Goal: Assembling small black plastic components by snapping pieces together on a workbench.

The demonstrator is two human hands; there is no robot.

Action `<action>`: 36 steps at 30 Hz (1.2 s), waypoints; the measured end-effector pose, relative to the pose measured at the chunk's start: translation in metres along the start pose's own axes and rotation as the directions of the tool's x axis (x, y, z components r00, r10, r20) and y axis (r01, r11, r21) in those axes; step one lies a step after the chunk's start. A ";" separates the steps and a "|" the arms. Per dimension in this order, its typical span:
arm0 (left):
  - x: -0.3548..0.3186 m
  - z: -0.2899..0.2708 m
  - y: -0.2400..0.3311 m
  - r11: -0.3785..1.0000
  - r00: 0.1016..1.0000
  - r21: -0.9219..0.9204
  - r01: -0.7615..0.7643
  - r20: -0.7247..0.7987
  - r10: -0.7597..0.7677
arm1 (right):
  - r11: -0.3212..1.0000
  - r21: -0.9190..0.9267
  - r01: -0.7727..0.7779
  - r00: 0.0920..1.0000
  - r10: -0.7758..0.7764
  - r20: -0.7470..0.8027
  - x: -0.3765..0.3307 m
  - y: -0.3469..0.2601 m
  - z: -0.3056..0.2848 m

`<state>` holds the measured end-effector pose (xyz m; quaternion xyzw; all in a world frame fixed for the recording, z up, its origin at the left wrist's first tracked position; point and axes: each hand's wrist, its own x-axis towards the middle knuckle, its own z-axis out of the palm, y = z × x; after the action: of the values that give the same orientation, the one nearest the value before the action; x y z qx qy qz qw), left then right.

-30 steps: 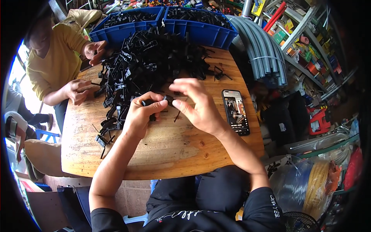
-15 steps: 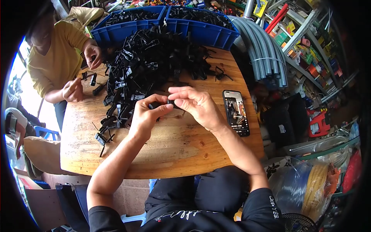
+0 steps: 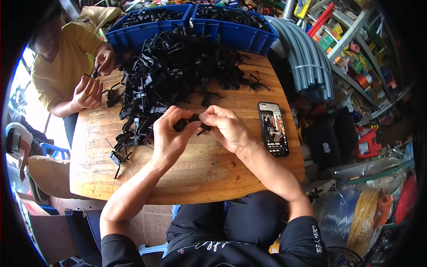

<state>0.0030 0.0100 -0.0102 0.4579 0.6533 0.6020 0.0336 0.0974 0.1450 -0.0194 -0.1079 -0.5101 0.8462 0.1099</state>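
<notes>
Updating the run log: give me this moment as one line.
left hand: grips small black plastic part | right hand: pinches same part | pile of black parts: behind | phone: right, on wooden table

Two bare forearms rise from the lower edge, the left from the near-left, the right from the near-right, converging above the middle of the table. Left hand (image 3: 169,138): palm turned inward, fingers curled, thumb and forefinger tips pinched together at the top. Right hand (image 3: 227,129): back uppermost, knuckles raised, fingers bent down and pinching toward the left. Fingertips of both hands meet, wrists slightly cocked; elbows held wide apart, short black sleeves at the shoulders.
</notes>
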 end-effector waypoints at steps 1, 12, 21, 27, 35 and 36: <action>-0.001 -0.006 -0.001 1.000 1.000 -0.001 -0.027 -0.013 0.027 | 1.000 -0.022 -0.014 0.999 0.013 -0.047 -0.001 -0.002 0.006; -0.003 -0.003 0.006 1.000 1.000 -0.020 0.023 0.003 -0.023 | 0.997 0.022 0.070 0.993 -0.067 -0.092 -0.007 -0.001 0.011; 0.018 -0.019 -0.006 0.639 0.854 -0.583 0.502 0.219 -0.472 | 0.034 -0.844 0.536 0.772 -0.426 0.473 -0.021 -0.032 0.018; 0.006 -0.005 -0.007 0.716 0.847 -0.455 0.529 0.228 -0.481 | -0.175 -0.864 0.473 0.723 -0.484 0.493 -0.020 -0.017 0.023; -0.006 0.004 -0.003 0.951 0.964 -0.158 0.266 0.062 -0.259 | -0.176 -0.880 0.440 0.666 -0.594 0.452 -0.011 -0.002 0.020; -0.007 0.003 -0.001 0.944 0.957 -0.164 0.288 0.072 -0.279 | -0.176 -0.880 0.440 0.666 -0.593 0.452 -0.011 -0.001 0.021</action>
<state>0.0083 0.0083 -0.0156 0.3689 0.6566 0.6341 0.1752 0.1017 0.1247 -0.0082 0.0160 -0.9147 0.1576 0.3718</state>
